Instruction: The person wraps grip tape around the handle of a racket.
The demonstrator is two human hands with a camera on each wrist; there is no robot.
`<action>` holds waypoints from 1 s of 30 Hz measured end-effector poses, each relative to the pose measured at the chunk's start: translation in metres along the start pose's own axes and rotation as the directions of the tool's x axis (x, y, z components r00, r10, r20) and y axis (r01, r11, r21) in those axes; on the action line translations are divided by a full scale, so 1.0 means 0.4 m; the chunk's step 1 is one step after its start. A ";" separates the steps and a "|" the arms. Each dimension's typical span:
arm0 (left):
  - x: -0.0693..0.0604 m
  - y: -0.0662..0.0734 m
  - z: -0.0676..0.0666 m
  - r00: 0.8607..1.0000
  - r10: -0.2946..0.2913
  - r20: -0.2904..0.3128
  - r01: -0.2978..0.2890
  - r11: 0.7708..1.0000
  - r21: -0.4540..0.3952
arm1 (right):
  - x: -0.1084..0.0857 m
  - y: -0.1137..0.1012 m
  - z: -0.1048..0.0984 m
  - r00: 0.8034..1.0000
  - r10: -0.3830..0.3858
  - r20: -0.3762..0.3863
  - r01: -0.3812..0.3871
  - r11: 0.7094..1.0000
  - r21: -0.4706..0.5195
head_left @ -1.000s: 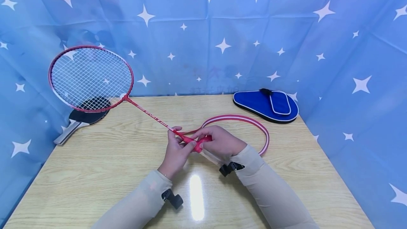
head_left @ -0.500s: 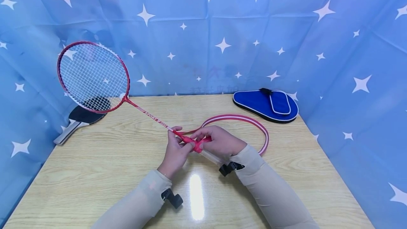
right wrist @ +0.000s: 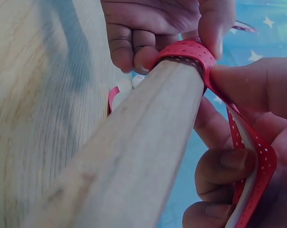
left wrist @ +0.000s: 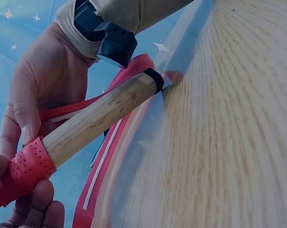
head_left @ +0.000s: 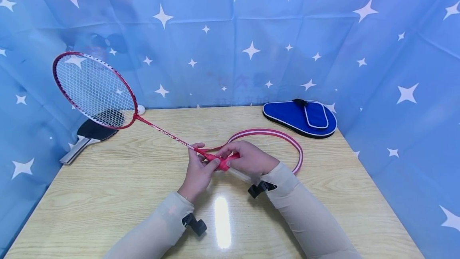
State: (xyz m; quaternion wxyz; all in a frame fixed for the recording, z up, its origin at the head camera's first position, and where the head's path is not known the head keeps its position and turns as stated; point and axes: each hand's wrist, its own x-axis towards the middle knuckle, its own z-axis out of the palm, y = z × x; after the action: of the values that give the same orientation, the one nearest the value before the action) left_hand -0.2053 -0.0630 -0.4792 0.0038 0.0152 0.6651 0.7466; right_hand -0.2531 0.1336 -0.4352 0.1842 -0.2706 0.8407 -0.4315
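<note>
Red-and-white badminton racket (head_left: 158, 128) with oval strung head, held tilted over pale wood-grain table (head_left: 125, 195). Left hand (head_left: 199, 171) gripping racket where red wrap meets bare wooden handle (left wrist: 100, 118). Right hand (head_left: 253, 159) pinching perforated red white-striped tape (head_left: 266, 132), looping beyond racket handle. Blue white-edged case (head_left: 292, 117) right of racket.

"SPORT" (rest illegible) on racket shaft (head_left: 167, 134)

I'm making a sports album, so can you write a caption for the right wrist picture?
Fingers hold red perforated tape around a wooden handle, whose near part is bare.
</note>
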 end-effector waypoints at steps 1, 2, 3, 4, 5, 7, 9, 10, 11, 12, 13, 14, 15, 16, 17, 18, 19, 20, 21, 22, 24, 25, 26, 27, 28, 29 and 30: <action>0.001 -0.001 0.000 1.000 0.001 -0.004 -0.001 1.000 0.000 | 0.000 0.000 -0.001 1.000 0.003 0.005 -0.003 1.000 0.005; 0.001 -0.001 -0.001 1.000 0.001 -0.006 -0.001 1.000 0.003 | 0.000 0.000 -0.001 1.000 0.005 0.010 -0.005 1.000 0.011; 0.001 -0.001 -0.001 1.000 0.001 -0.005 -0.001 1.000 0.000 | 0.000 0.001 -0.001 1.000 0.005 0.016 -0.006 1.000 0.020; 0.002 -0.001 -0.001 1.000 0.001 -0.003 -0.001 1.000 -0.003 | 0.000 0.001 -0.001 1.000 0.006 0.021 -0.006 1.000 0.027; 0.003 -0.002 -0.001 1.000 0.001 -0.002 -0.001 1.000 -0.005 | 0.000 0.001 -0.001 1.000 0.005 0.025 -0.006 0.999 0.033; 0.002 -0.003 -0.002 1.000 0.006 0.003 -0.006 1.000 -0.008 | 0.001 0.003 0.000 1.000 0.008 0.027 -0.009 0.999 0.038; 0.002 -0.003 -0.002 1.000 0.009 0.006 -0.009 1.000 -0.011 | 0.003 0.004 0.002 1.000 0.012 0.025 -0.013 0.999 0.041; 0.002 -0.003 -0.002 1.000 0.008 0.007 -0.008 1.000 -0.008 | 0.004 0.004 0.002 1.000 0.015 0.023 -0.016 0.999 0.040; 0.001 -0.003 -0.002 1.000 0.008 0.007 -0.008 1.000 -0.003 | 0.004 0.005 0.003 1.000 0.019 0.020 -0.020 0.999 0.037; 0.001 -0.003 -0.003 1.000 0.008 0.008 -0.008 1.000 0.001 | 0.005 0.005 0.003 1.000 0.025 0.017 -0.025 0.999 0.036; 0.002 -0.003 -0.004 1.000 0.004 0.011 -0.004 1.000 0.004 | 0.005 0.005 0.003 0.999 0.028 0.016 -0.029 0.999 0.037; 0.002 -0.002 -0.005 1.000 -0.001 0.011 0.001 1.000 0.013 | 0.005 0.005 0.004 0.999 0.033 0.014 -0.034 0.999 0.038; 0.002 -0.002 -0.006 1.000 -0.004 0.012 0.004 1.000 0.021 | 0.006 0.005 0.004 0.999 0.035 0.013 -0.036 0.999 0.037; 0.002 -0.002 -0.006 1.000 -0.005 0.013 0.004 1.000 0.028 | 0.006 0.005 0.004 0.999 0.037 0.011 -0.038 0.999 0.038; 0.001 -0.002 -0.007 1.000 -0.004 0.014 0.003 0.999 0.035 | 0.006 0.005 0.004 0.999 0.041 0.011 -0.041 0.998 0.037; 0.001 -0.002 -0.007 1.000 -0.001 0.016 0.000 0.999 0.039 | 0.006 0.004 0.003 0.999 0.043 0.011 -0.043 0.998 0.037; 0.001 -0.002 -0.007 1.000 0.004 0.018 -0.004 0.999 0.043 | 0.006 0.005 0.003 0.999 0.045 0.011 -0.046 0.998 0.035; 0.000 -0.002 -0.007 1.000 0.008 0.015 -0.008 0.999 0.045 | 0.006 0.005 0.003 0.999 0.047 0.012 -0.047 0.998 0.032; 0.000 -0.002 -0.007 1.000 0.015 0.016 -0.015 0.999 0.041 | 0.006 0.005 0.002 0.999 0.047 0.014 -0.047 0.998 0.031; 0.000 -0.002 -0.007 1.000 0.020 0.017 -0.020 0.999 0.038 | 0.006 0.006 0.002 0.999 0.046 0.016 -0.046 0.998 0.030; 0.000 -0.001 -0.006 0.999 0.030 0.018 -0.031 0.999 0.032 | 0.005 0.006 0.001 0.999 0.034 0.024 -0.035 0.999 0.031; 0.000 -0.001 -0.006 0.999 0.030 0.017 -0.031 0.999 0.029 | 0.005 0.007 0.000 0.999 0.029 0.031 -0.030 0.999 0.034; 0.000 -0.001 -0.006 0.999 0.031 0.017 -0.031 0.999 0.027 | 0.004 0.007 0.000 0.999 0.022 0.037 -0.024 0.999 0.037; 0.000 -0.001 -0.006 0.999 0.030 0.019 -0.031 0.999 0.026 | 0.004 0.007 -0.001 0.999 0.017 0.043 -0.018 0.999 0.041; 0.000 -0.001 -0.006 0.999 0.028 0.019 -0.029 0.999 0.027 | 0.004 0.007 -0.001 0.999 0.013 0.048 -0.015 0.999 0.045; 0.000 -0.001 -0.006 0.999 0.025 0.019 -0.026 0.999 0.028 | 0.004 0.007 0.000 0.999 0.010 0.052 -0.013 0.999 0.048; 0.000 -0.001 -0.006 1.000 0.022 0.020 -0.022 0.999 0.029 | 0.004 0.007 0.000 0.998 0.013 0.054 -0.016 0.999 0.051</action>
State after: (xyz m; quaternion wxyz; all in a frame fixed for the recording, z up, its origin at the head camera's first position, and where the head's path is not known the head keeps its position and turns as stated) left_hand -0.2053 -0.0653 -0.4798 0.0019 0.0300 0.6755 0.7367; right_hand -0.2552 0.1339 -0.4377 0.2168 -0.2712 0.8260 -0.4440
